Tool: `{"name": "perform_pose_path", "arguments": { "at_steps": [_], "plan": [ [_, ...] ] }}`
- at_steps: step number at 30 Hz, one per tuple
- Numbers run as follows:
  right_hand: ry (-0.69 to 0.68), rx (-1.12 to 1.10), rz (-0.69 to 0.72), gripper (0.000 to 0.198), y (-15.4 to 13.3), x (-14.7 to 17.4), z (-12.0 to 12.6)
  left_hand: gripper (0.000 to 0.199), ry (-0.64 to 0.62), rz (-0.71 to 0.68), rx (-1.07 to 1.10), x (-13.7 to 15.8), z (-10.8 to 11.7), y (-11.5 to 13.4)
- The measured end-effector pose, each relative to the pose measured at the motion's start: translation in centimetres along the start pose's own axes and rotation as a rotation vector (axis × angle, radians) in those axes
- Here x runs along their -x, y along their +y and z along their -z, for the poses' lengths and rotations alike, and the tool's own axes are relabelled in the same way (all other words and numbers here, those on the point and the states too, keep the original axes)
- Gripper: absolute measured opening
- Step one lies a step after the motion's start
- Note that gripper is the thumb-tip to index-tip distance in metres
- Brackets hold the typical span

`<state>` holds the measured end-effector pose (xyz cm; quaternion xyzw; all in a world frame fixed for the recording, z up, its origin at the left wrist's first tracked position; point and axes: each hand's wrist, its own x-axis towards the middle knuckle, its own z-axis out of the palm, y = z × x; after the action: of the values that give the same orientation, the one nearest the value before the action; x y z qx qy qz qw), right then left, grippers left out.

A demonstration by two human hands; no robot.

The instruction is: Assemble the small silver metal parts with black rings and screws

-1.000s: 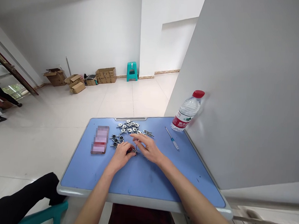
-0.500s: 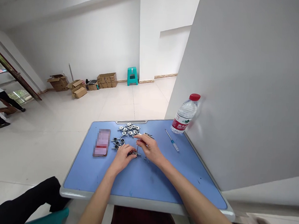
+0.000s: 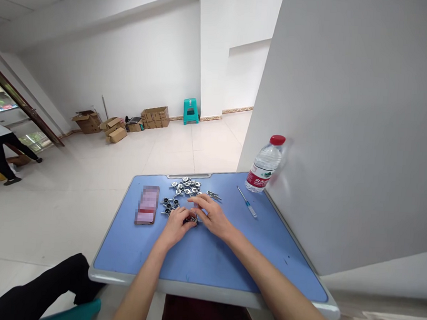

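My left hand (image 3: 175, 228) is closed on a small metal part (image 3: 193, 221), pressing it against the blue tabletop; the fingers cover most of it. Just to the right, my right hand (image 3: 214, 218) pinches a thin upright screwdriver (image 3: 196, 215) over that part. Its handle is largely hidden by the fingers. Beyond my left hand sit several metal pieces with black round centres (image 3: 168, 205). A pile of flat silver metal parts (image 3: 186, 187) lies farther back, and a few thin metal pieces (image 3: 214, 196) lie to its right.
On the table (image 3: 222, 265), a phone (image 3: 147, 205) lies left and another screwdriver (image 3: 247, 202) with a clear-blue handle right. A water bottle (image 3: 265, 165) stands by the grey panel (image 3: 343, 138). Cardboard boxes (image 3: 154, 118) and a teal stool (image 3: 190, 111) are by the wall. Someone bends over far left.
My right hand has come slightly lower and closer to my left hand, and its fingers have shifted around the screwdriver. My left hand keeps its hold. The view has shifted slightly.
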<state>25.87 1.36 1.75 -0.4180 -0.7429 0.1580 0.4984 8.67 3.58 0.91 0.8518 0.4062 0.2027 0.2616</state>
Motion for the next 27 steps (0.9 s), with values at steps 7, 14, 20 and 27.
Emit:
{"name": "perform_pose_path", "arguments": {
  "at_steps": [7,14,20,27],
  "plan": [
    [0.023,-0.055,-0.045,0.029,0.3,-0.4,0.8,0.01,-0.02,-0.024,0.008,-0.1,0.2,0.0],
    [-0.154,-0.19,-0.026,0.035,-0.2,-0.7,1.5,0.012,-0.027,-0.003,0.003,0.0,0.3,0.2],
    [-0.079,-0.096,-0.042,0.036,0.1,-0.2,0.9,0.011,-0.019,-0.005,0.0,0.0,0.2,0.2],
    [0.092,0.006,-0.015,0.033,0.6,-0.1,-0.3,0.011,-0.006,-0.002,0.003,0.0,-0.1,-0.1]
  ]
}}
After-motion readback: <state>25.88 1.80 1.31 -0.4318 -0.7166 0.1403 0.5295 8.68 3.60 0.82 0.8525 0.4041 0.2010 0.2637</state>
